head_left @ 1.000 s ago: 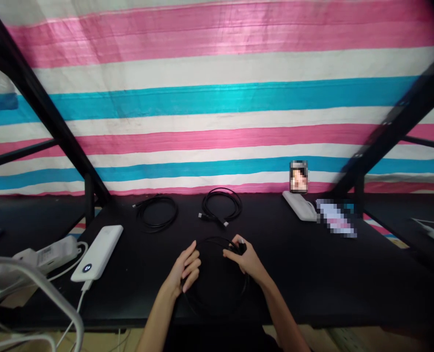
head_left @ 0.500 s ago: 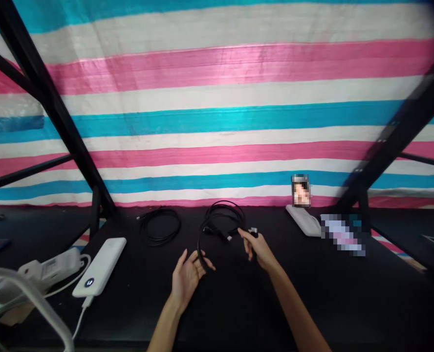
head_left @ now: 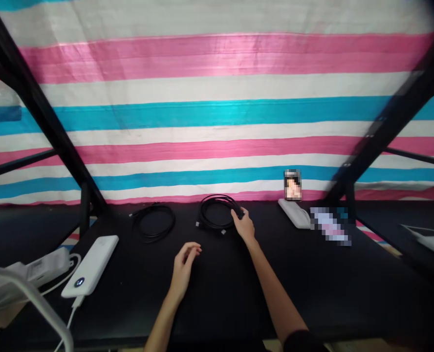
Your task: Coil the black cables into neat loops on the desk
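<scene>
My right hand (head_left: pixel 244 225) has its fingers closed on the right side of a coiled black cable (head_left: pixel 201 212) lying at the back of the table. Two light-coloured plugs lie at the coil's front edge. Part of the coil is hidden under that hand. My left hand (head_left: pixel 184 266) is in front of the coil, apart from it, with loosely bent fingers and nothing visible in them. Farther left lies a second coiled black cable (head_left: pixel 173 222), touched by neither hand.
A white power bank (head_left: pixel 94 264) with a plugged-in white cable lies left, beside a white power strip (head_left: pixel 48 266). At the back right are a white device (head_left: pixel 293 213) and a blurred flat item (head_left: pixel 330 227). Black frame legs (head_left: pixel 52 132) flank the black table (head_left: pixel 217 303).
My right hand has moved away from me onto the coil. My left hand has let go of the cable loop, which now lies with the rest of the coil. The view has shifted slightly.
</scene>
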Action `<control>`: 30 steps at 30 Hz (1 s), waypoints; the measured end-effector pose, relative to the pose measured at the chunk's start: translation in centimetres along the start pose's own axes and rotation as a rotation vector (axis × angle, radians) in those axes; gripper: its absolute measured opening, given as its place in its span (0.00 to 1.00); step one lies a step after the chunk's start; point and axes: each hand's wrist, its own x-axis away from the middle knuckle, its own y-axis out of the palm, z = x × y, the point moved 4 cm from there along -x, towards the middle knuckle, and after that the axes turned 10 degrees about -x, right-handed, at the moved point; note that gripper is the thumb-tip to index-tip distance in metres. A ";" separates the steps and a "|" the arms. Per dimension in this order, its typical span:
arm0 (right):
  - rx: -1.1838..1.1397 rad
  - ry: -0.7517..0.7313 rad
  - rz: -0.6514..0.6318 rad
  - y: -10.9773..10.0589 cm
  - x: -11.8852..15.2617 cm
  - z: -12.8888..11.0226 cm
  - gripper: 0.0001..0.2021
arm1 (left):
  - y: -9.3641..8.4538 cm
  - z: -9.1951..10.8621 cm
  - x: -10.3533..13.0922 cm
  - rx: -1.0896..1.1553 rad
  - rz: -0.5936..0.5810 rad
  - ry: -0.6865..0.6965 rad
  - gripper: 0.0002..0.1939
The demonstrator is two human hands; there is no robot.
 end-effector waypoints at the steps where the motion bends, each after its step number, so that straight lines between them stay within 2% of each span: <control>1: 0.056 -0.024 0.008 -0.1 0.1 -0.2 0.34 | -0.3 0.1 -0.5 -0.105 0.018 0.045 0.10; 4: 0.124 -0.087 0.054 -0.2 0.2 -0.6 0.38 | -1.7 0.0 -2.9 -0.474 0.071 0.176 0.12; 6: 0.169 -0.131 0.133 -0.4 0.3 -0.6 0.39 | -3.0 -0.5 -5.0 -0.770 0.143 0.206 0.16; 9: 0.191 -0.229 0.195 -0.6 0.4 -1.0 0.36 | -4.4 -1.5 -7.4 -1.175 0.181 0.134 0.20; 12: 0.094 -0.447 0.171 -0.5 1.4 -2.9 0.26 | -4.5 -1.9 -7.0 -1.397 0.159 0.032 0.17; 14: -0.004 -0.605 0.091 0.1 3.0 -4.9 0.17 | -3.6 -1.7 -4.9 -1.399 0.053 0.007 0.14; 15: -0.053 -0.652 0.008 0.7 4.1 -5.8 0.14 | -2.9 -1.5 -3.5 -1.358 -0.031 0.041 0.14; 17: -0.113 -0.670 -0.210 2.6 6.7 -7.0 0.13 | -1.6 -0.7 -0.4 -1.228 -0.177 0.121 0.12; 19: -0.055 -0.704 -0.378 4.8 9.6 -7.3 0.13 | -1.1 -0.1 2.1 -1.083 -0.273 0.123 0.09; 20: 0.023 -0.736 -0.430 5.9 11.0 -7.1 0.17 | -1.5 0.3 2.9 -1.029 -0.246 0.117 0.09; 21: 0.113 -0.747 -0.465 7.0 12.0 -6.7 0.22 | -2.3 0.6 3.2 -1.008 -0.149 0.110 0.10; 23: 0.262 -0.737 -0.491 8.7 13.2 -5.4 0.26 | -4.7 0.8 3.0 -1.059 0.145 0.064 0.15; 24: 0.310 -0.719 -0.484 9.3 13.3 -4.8 0.25 | -6.0 0.7 2.7 -1.115 0.296 0.019 0.18; 25: 0.334 -0.700 -0.475 9.7 13.3 -4.3 0.22 | -7.1 0.3 2.2 -1.174 0.399 -0.042 0.21; 26: 0.339 -0.684 -0.470 10.0 13.1 -4.0 0.19 | -7.9 -0.3 1.6 -1.214 0.434 -0.103 0.22; 27: 0.326 -0.671 -0.474 10.2 12.9 -3.8 0.16 | -8.5 -1.0 1.0 -1.218 0.420 -0.140 0.21; 30: 0.199 -0.629 -0.526 10.1 12.2 -3.8 0.12 | -8.7 -2.4 -0.6 -0.968 0.256 -0.148 0.12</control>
